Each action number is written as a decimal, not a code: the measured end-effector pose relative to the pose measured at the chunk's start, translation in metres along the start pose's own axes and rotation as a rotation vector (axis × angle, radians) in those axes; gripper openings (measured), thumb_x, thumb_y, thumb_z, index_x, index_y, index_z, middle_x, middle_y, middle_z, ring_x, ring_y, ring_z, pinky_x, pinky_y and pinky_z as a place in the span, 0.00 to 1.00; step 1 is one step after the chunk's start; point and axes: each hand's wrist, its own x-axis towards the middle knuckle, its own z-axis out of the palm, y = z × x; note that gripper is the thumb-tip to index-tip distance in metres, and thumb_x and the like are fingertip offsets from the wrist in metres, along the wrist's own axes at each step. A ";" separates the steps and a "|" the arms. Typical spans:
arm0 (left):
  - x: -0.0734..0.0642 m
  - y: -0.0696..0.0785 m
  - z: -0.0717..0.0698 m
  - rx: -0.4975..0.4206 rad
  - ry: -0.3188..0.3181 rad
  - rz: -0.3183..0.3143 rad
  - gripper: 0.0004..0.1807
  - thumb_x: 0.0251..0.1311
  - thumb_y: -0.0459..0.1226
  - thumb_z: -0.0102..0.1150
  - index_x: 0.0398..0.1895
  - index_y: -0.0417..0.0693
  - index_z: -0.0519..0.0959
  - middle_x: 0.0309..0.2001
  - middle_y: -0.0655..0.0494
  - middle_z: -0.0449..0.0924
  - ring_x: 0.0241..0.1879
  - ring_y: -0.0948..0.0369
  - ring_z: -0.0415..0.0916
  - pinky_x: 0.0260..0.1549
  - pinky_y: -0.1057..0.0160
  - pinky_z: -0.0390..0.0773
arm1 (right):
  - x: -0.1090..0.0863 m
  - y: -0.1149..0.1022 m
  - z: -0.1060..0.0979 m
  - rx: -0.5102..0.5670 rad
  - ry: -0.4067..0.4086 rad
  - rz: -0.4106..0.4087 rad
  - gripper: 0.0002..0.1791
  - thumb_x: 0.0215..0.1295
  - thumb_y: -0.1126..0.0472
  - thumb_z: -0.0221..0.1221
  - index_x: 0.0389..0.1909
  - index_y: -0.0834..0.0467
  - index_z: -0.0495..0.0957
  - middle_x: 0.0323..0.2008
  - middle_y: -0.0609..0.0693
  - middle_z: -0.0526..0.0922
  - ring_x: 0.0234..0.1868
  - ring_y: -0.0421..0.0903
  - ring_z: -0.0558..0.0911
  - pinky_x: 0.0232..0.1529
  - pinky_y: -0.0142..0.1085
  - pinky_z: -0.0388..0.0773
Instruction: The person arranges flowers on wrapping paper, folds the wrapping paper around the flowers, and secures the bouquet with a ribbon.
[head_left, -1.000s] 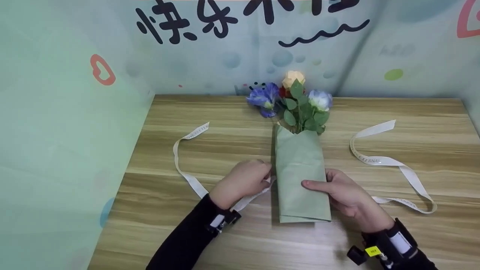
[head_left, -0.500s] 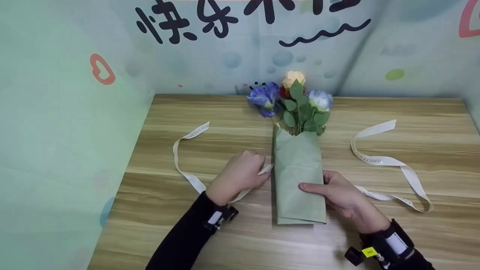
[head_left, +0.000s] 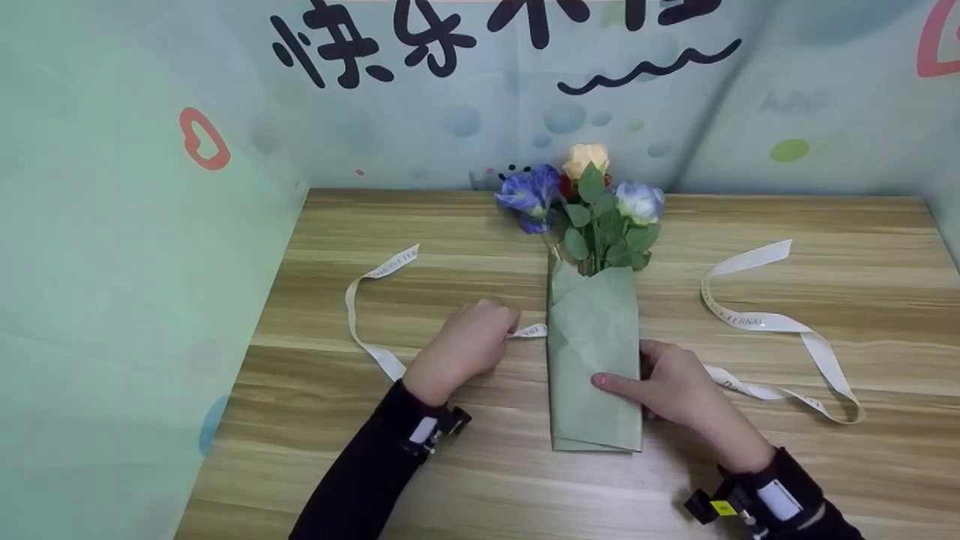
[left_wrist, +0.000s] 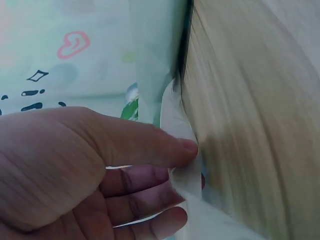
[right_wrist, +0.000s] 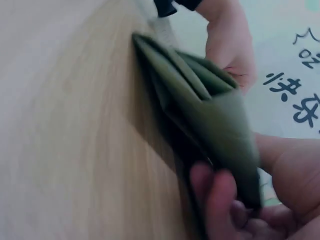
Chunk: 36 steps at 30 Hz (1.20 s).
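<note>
A bouquet in folded sage-green wrapping paper (head_left: 592, 352) lies mid-table in the head view. Out of its top come a purple-blue flower (head_left: 529, 196), a pale blue flower (head_left: 640, 202), a cream flower (head_left: 586, 160), a partly hidden red one and green leaves (head_left: 591, 184). My left hand (head_left: 465, 341) pinches a white printed ribbon (head_left: 532, 331) just left of the paper; the left wrist view shows it between thumb (left_wrist: 186, 146) and fingers. My right hand (head_left: 679, 386) grips the wrapping's right edge, thumb on top, fingers beneath. The ribbon's stretch behind the bouquet is hidden.
One ribbon tail (head_left: 352, 307) curls across the wood-grain table (head_left: 480, 487) at left. The other tail (head_left: 821, 356) winds over the right side. A pale printed backdrop (head_left: 420, 127) rises at the table's back edge, close behind the flower heads.
My left hand has moved left and slightly up, drawing ribbon out from the paper's left edge. The bouquet and my right hand have shifted a little left and toward me.
</note>
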 end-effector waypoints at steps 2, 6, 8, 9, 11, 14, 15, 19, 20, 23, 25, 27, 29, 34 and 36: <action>-0.001 0.000 -0.002 0.014 0.005 -0.013 0.12 0.55 0.23 0.52 0.36 0.45 0.81 0.38 0.49 0.83 0.39 0.51 0.83 0.38 0.52 0.83 | -0.001 0.002 -0.010 -0.151 0.051 -0.034 0.29 0.53 0.29 0.64 0.32 0.53 0.80 0.22 0.46 0.83 0.20 0.42 0.78 0.22 0.34 0.74; -0.006 0.001 -0.004 0.046 0.025 -0.034 0.12 0.53 0.24 0.56 0.39 0.42 0.81 0.40 0.46 0.83 0.39 0.49 0.83 0.39 0.51 0.83 | -0.003 0.012 -0.034 -0.295 0.124 -0.109 0.21 0.54 0.36 0.68 0.30 0.50 0.80 0.26 0.45 0.84 0.27 0.43 0.79 0.30 0.35 0.76; -0.009 0.002 -0.005 0.067 0.033 -0.044 0.13 0.51 0.24 0.58 0.40 0.41 0.81 0.39 0.45 0.83 0.38 0.49 0.83 0.38 0.52 0.83 | -0.004 0.019 -0.046 -0.329 0.128 -0.138 0.19 0.52 0.42 0.72 0.35 0.50 0.81 0.33 0.47 0.85 0.34 0.45 0.81 0.37 0.38 0.79; -0.011 0.002 -0.005 0.081 0.037 -0.049 0.13 0.50 0.24 0.59 0.40 0.41 0.81 0.38 0.45 0.83 0.37 0.49 0.83 0.37 0.52 0.83 | -0.004 0.023 -0.050 -0.352 0.130 -0.156 0.19 0.51 0.45 0.73 0.37 0.51 0.81 0.35 0.47 0.85 0.37 0.46 0.82 0.40 0.41 0.79; -0.014 0.002 -0.006 0.105 0.041 -0.054 0.12 0.51 0.24 0.59 0.39 0.40 0.82 0.37 0.45 0.84 0.36 0.49 0.83 0.36 0.51 0.83 | -0.005 0.029 -0.056 -0.392 0.125 -0.193 0.16 0.52 0.49 0.73 0.39 0.52 0.82 0.38 0.48 0.85 0.40 0.47 0.82 0.44 0.44 0.79; -0.016 0.000 -0.007 0.132 0.054 -0.053 0.10 0.53 0.24 0.58 0.37 0.41 0.82 0.36 0.45 0.84 0.36 0.49 0.83 0.35 0.51 0.84 | -0.004 0.036 -0.066 -0.437 0.115 -0.231 0.09 0.56 0.56 0.70 0.37 0.53 0.84 0.35 0.48 0.86 0.38 0.46 0.83 0.41 0.45 0.79; -0.016 -0.002 -0.007 0.138 0.058 -0.053 0.10 0.54 0.24 0.58 0.36 0.42 0.82 0.36 0.45 0.84 0.36 0.49 0.83 0.35 0.51 0.84 | -0.004 0.037 -0.070 -0.459 0.119 -0.239 0.07 0.57 0.58 0.69 0.36 0.53 0.84 0.34 0.48 0.86 0.36 0.46 0.82 0.39 0.43 0.78; -0.016 -0.007 -0.005 0.169 0.063 -0.044 0.11 0.56 0.22 0.55 0.38 0.41 0.81 0.36 0.45 0.84 0.36 0.50 0.83 0.34 0.52 0.84 | -0.003 0.042 -0.089 -0.512 0.115 -0.227 0.05 0.57 0.62 0.65 0.36 0.54 0.83 0.29 0.46 0.84 0.31 0.43 0.78 0.32 0.38 0.73; -0.017 -0.009 -0.004 0.176 0.065 -0.042 0.11 0.56 0.21 0.54 0.39 0.40 0.81 0.36 0.45 0.84 0.36 0.50 0.83 0.34 0.52 0.84 | -0.003 0.043 -0.094 -0.512 0.108 -0.222 0.05 0.58 0.62 0.64 0.36 0.54 0.83 0.29 0.47 0.84 0.30 0.42 0.78 0.31 0.37 0.73; -0.019 -0.012 -0.001 0.192 0.079 -0.030 0.12 0.57 0.21 0.52 0.40 0.39 0.80 0.37 0.45 0.84 0.36 0.50 0.83 0.33 0.51 0.84 | -0.004 0.049 -0.108 -0.521 0.097 -0.223 0.05 0.59 0.63 0.64 0.36 0.54 0.83 0.30 0.48 0.87 0.29 0.41 0.79 0.29 0.35 0.73; -0.020 -0.014 0.002 0.194 0.092 -0.028 0.12 0.56 0.21 0.53 0.41 0.39 0.80 0.36 0.46 0.83 0.35 0.50 0.83 0.33 0.51 0.84 | -0.004 0.054 -0.116 -0.519 0.080 -0.221 0.05 0.60 0.63 0.64 0.37 0.54 0.84 0.31 0.48 0.88 0.28 0.40 0.79 0.28 0.34 0.73; -0.022 -0.017 0.004 0.199 0.108 -0.029 0.12 0.56 0.21 0.54 0.41 0.39 0.80 0.36 0.46 0.83 0.35 0.50 0.83 0.33 0.51 0.83 | -0.003 0.058 -0.124 -0.521 0.066 -0.210 0.04 0.61 0.62 0.64 0.36 0.54 0.85 0.30 0.47 0.88 0.27 0.39 0.77 0.27 0.33 0.72; -0.023 -0.019 0.006 0.193 0.123 -0.033 0.12 0.56 0.21 0.54 0.41 0.40 0.80 0.36 0.47 0.83 0.35 0.50 0.83 0.32 0.51 0.83 | -0.003 0.064 -0.132 -0.522 0.049 -0.190 0.04 0.62 0.61 0.64 0.36 0.53 0.86 0.28 0.45 0.87 0.26 0.38 0.76 0.27 0.32 0.71; -0.024 -0.023 0.008 0.166 0.120 -0.033 0.11 0.57 0.22 0.53 0.41 0.39 0.79 0.36 0.46 0.83 0.35 0.49 0.83 0.34 0.51 0.83 | -0.004 0.075 -0.148 -0.538 -0.006 -0.166 0.04 0.63 0.60 0.64 0.36 0.55 0.86 0.27 0.44 0.85 0.26 0.36 0.76 0.28 0.32 0.72; -0.026 -0.024 0.007 0.148 0.099 -0.035 0.11 0.58 0.22 0.52 0.42 0.39 0.78 0.37 0.45 0.83 0.36 0.48 0.83 0.35 0.51 0.83 | -0.005 0.076 -0.150 -0.561 -0.033 -0.156 0.06 0.61 0.66 0.62 0.36 0.56 0.85 0.27 0.46 0.85 0.28 0.40 0.77 0.29 0.34 0.72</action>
